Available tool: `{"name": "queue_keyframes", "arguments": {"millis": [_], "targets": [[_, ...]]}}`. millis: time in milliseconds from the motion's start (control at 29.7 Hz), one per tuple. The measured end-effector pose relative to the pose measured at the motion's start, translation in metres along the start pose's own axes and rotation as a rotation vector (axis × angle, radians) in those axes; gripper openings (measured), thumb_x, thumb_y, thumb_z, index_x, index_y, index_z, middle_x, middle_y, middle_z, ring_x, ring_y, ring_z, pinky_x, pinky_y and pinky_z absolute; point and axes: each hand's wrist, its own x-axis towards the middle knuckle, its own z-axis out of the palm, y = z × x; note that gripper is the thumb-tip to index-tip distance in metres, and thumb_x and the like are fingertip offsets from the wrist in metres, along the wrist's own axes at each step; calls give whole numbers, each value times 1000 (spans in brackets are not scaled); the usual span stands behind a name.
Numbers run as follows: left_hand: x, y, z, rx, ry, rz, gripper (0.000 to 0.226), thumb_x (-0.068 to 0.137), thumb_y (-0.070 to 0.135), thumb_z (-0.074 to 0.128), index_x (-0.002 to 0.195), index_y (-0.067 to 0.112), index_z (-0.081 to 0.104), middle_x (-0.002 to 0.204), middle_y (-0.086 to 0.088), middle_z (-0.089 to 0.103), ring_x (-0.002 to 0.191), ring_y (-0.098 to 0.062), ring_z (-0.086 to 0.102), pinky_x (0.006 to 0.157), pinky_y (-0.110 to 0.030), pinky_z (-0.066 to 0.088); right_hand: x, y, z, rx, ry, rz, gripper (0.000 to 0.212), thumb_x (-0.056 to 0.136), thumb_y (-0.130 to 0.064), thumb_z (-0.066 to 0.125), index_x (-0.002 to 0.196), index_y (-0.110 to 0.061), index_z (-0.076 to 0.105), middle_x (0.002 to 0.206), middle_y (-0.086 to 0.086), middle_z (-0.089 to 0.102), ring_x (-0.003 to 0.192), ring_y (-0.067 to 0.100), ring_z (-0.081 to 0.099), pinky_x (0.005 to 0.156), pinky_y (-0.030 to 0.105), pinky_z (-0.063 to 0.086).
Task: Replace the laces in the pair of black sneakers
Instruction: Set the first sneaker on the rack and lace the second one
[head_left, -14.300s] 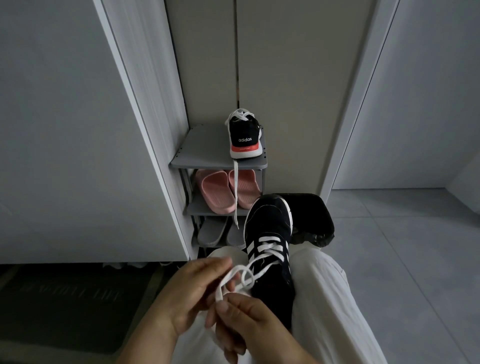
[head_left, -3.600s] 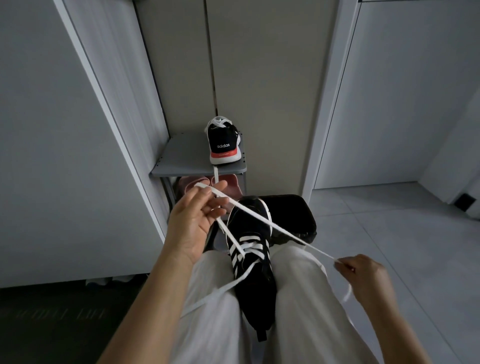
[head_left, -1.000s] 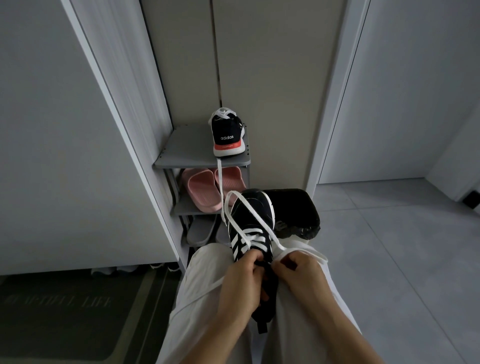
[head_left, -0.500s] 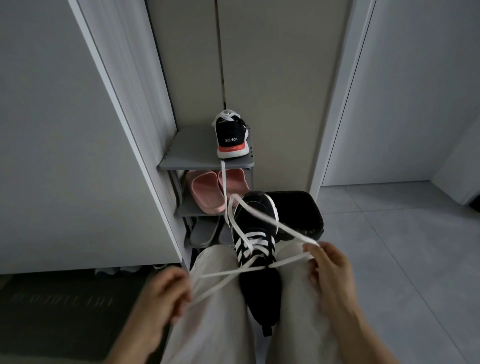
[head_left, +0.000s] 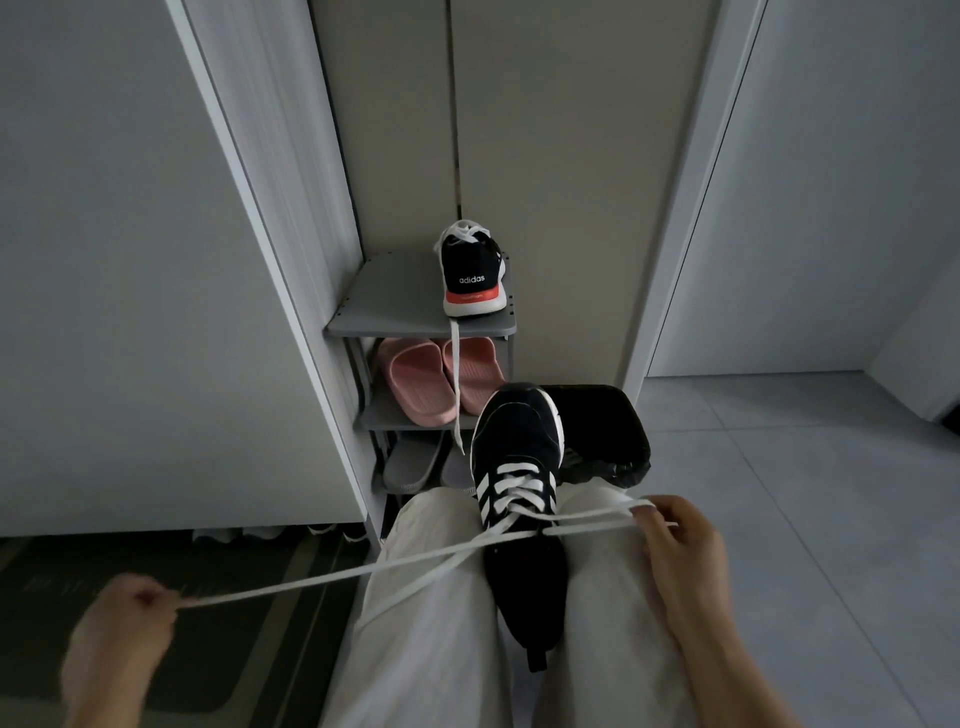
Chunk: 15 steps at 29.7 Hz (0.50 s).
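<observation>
Black sneaker (head_left: 519, 467) lies toe-out between my thighs; white lace (head_left: 363, 571) now drawn taut, the loop over the toe gone; left hand (head_left: 124, 618) has swung wider left, fist clenched on one end; right hand (head_left: 680, 540) pinches the other end beside my knee; open floor to the right; shoe rack (head_left: 395, 322) holds second sneaker (head_left: 472, 275) on top, pink slippers (head_left: 421, 384) below.
</observation>
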Motion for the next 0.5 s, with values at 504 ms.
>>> {"name": "queue_keyframes", "arguments": {"millis": [504], "targets": [[-204, 158, 92, -15, -142, 1235, 23, 60, 32, 84, 72, 21, 68, 75, 15, 43, 72, -10, 51, 69, -20, 38, -4, 5, -5, 149, -12, -46, 14, 88, -8, 56, 81, -17, 65, 60, -11, 56, 53, 2, 44, 48, 9, 34]]}}
